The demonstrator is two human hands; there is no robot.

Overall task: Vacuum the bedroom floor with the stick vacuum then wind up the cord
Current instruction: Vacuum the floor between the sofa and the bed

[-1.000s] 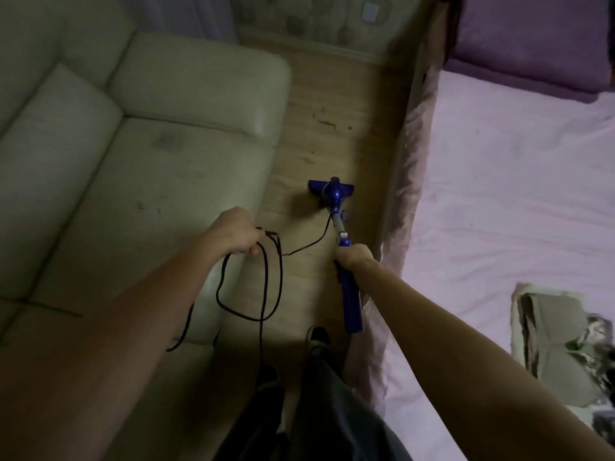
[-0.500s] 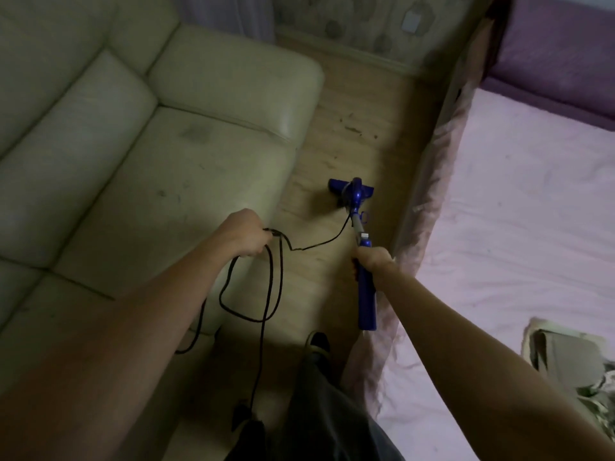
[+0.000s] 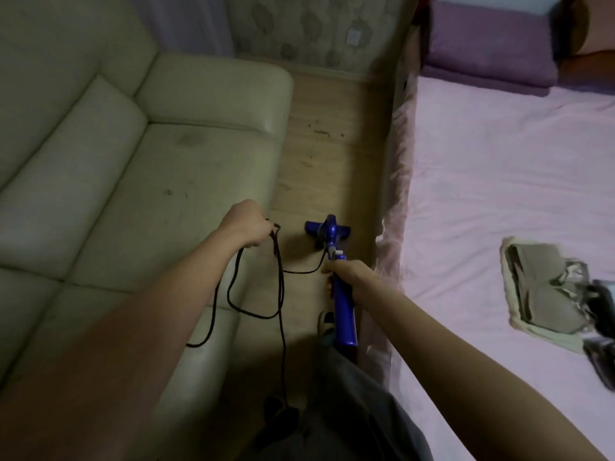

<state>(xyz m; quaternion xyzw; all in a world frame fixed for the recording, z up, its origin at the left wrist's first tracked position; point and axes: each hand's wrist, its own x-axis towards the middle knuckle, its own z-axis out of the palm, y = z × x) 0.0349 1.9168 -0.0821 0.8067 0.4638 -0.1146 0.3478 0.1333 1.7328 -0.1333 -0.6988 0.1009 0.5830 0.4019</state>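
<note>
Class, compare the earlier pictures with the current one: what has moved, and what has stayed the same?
The vacuum head has been drawn back along the floor strip, nearer the feet, uncovering more floor and debris ahead. Nothing was taken up or released: the left hand still holds the looped cord, the right hand still grips the stick vacuum.

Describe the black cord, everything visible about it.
The cord is thin, black and flexible, rubbery-looking. The left hand grips several gathered strands above the sofa's front edge; slack loops hang from it against the cushion. One strand sags across to the blue stick vacuum, meeting it just above the right hand on the handle. Another strand drops straight toward the floor by the person's legs, ending in a dark, indistinct shape.
</note>
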